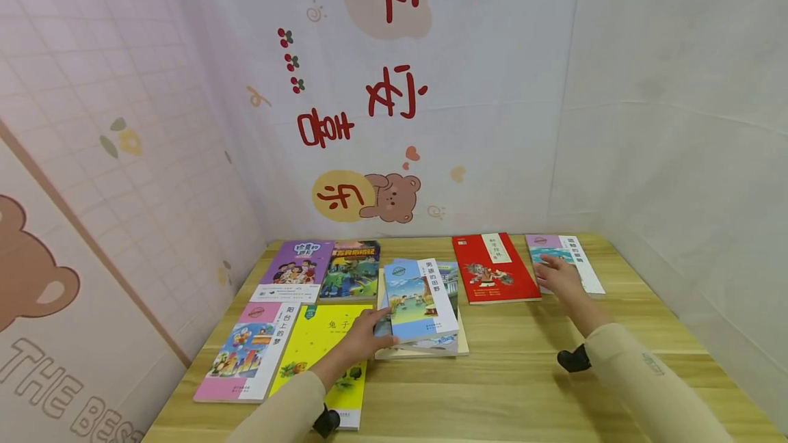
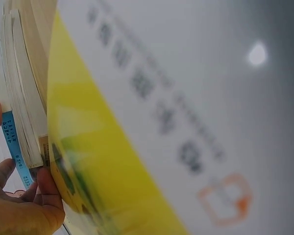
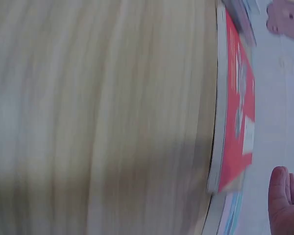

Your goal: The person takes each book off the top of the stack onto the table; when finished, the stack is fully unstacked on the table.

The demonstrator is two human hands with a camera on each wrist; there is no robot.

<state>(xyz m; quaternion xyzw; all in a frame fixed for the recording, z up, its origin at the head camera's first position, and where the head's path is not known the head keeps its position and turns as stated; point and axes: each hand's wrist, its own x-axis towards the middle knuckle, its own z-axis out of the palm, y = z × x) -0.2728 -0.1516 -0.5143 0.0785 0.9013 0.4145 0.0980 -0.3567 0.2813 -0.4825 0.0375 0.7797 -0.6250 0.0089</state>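
Observation:
A stack of books stands mid-table, topped by a light-blue paperback point(image 1: 409, 299) with a white title strip and children by water. My left hand point(image 1: 362, 342) is at the stack's near left corner, thumb beside the top book's corner. In the left wrist view, its fingers point(image 2: 46, 191) touch the stack's side around the blue spine point(image 2: 17, 149). At the far right, my right hand point(image 1: 557, 275) reaches over a purple-and-white book point(image 1: 585, 269), covering part of its picture. The right wrist view has its fingers point(image 3: 279, 186) extended above the books and holding nothing.
A red book point(image 1: 489, 272) lies between the stack and the purple-and-white book. Left of the stack are a yellow book point(image 1: 320, 340), a pink book point(image 1: 243, 351), a purple book point(image 1: 295, 265) and a dark green book point(image 1: 351, 269). Printed cloth walls surround the wooden table point(image 1: 492, 388).

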